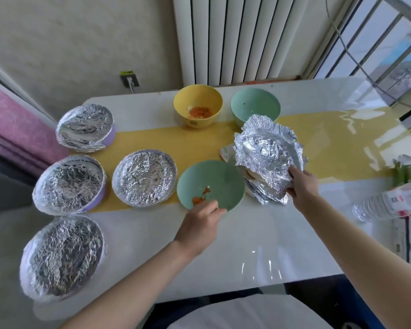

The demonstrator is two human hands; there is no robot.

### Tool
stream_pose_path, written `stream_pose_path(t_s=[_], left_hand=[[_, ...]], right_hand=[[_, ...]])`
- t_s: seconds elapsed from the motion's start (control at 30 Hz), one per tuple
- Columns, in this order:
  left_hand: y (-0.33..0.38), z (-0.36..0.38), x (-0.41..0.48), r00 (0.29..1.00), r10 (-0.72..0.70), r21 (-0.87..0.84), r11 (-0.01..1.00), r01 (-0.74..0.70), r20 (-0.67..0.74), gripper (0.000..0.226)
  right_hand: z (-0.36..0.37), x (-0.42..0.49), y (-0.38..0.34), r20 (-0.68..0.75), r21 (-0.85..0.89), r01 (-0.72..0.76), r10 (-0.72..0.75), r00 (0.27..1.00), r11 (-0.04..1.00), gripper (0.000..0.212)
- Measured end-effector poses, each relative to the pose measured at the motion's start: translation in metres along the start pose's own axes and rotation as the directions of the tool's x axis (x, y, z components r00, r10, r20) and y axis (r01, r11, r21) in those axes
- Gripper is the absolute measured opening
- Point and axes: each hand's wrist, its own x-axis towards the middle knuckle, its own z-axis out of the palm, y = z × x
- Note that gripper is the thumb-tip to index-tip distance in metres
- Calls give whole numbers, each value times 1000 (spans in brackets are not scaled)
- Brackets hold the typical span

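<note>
A green bowl with a few orange food scraps stands tilted near the table's middle. My left hand grips its near rim. To its right, my right hand pinches the near edge of a crumpled sheet of aluminium foil and holds it lifted above more foil pieces lying on the table. A yellow bowl with chopped orange food and a second green bowl stand at the back.
Several foil-covered bowls stand on the left, the nearest one at the table's front left corner, another just left of the green bowl. A plastic water bottle lies at the right edge. A radiator stands behind the table.
</note>
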Motion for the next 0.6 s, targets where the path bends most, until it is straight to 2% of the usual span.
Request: stream_pose_path(t_s=[0.13, 0.23, 0.33, 0.4, 0.47, 0.5, 0.53, 0.6], left_hand=[[10, 18, -15, 997, -15, 59, 998, 10, 72, 21], [18, 25, -19, 982, -11, 105, 994, -10, 190, 24], [18, 31, -23, 965, -2, 97, 995, -25, 262, 9], [19, 25, -23, 962, -104, 72, 993, 89, 254, 38], [22, 12, -17, 949, -260, -47, 961, 272, 177, 52], [24, 4, -13, 917, -378, -167, 903, 395, 125, 55], [27, -5, -8, 848, -522, -333, 786, 521, 95, 56], [31, -20, 3, 665, -721, -617, 438, 654, 193, 47]], right_hand=[[-9, 2, 5, 21, -28, 23, -23, 1000, 999, 32], [-11, 3, 6, 54, -75, 38, -34, 998, 996, 30], [-11, 5, 8, 105, -94, 62, -52, 993, 994, 28], [-9, 6, 10, 152, -109, 93, -76, 985, 990, 25], [-7, 6, 12, 212, -136, 141, -110, 971, 981, 23], [-6, 5, 13, 242, -147, 170, -131, 961, 974, 22], [-5, 3, 13, 266, -153, 202, -157, 951, 967, 22], [-1, -3, 15, 287, -162, 278, -224, 931, 947, 20]])
